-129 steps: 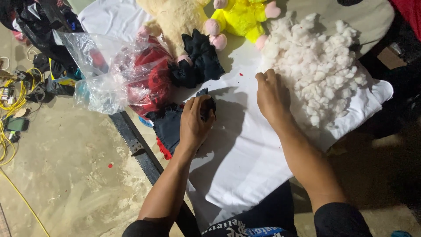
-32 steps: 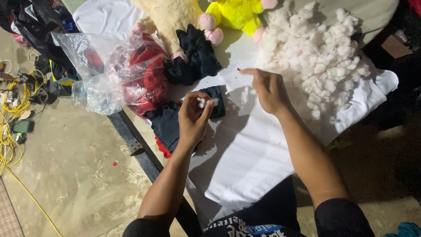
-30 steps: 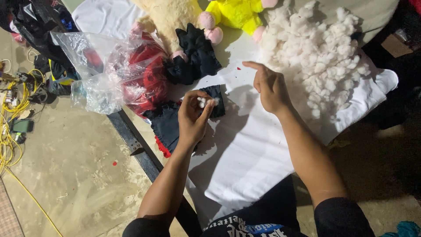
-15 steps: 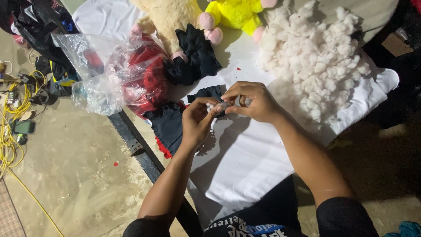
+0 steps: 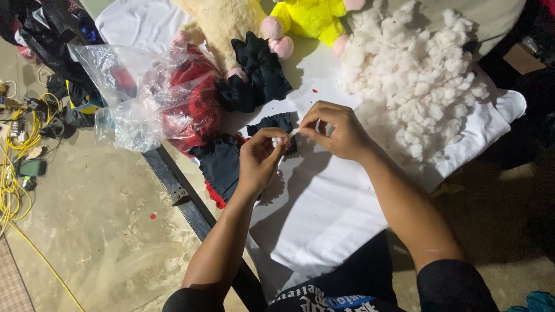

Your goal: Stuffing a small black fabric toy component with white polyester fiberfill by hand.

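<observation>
My left hand point(image 5: 261, 162) pinches a small black fabric piece point(image 5: 283, 124) with a bit of white stuffing at its fingertips. My right hand point(image 5: 338, 130) meets it from the right, thumb and forefinger closed on the same white tuft. Both hands hover over a white cloth point(image 5: 324, 214) spread on the work surface. A large heap of white stuffing point(image 5: 419, 81) lies just right of my right hand.
A clear plastic bag point(image 5: 144, 98) with red and black fabric lies left. Black fabric pieces point(image 5: 257, 75), a tan plush toy point(image 5: 222, 20) and a yellow plush toy point(image 5: 309, 17) lie behind. Yellow cables point(image 5: 14, 185) run over the concrete floor at left.
My right hand left the stuffing heap and came to my left hand with a white tuft. My left hand lifted the black piece slightly and stayed near the same spot.
</observation>
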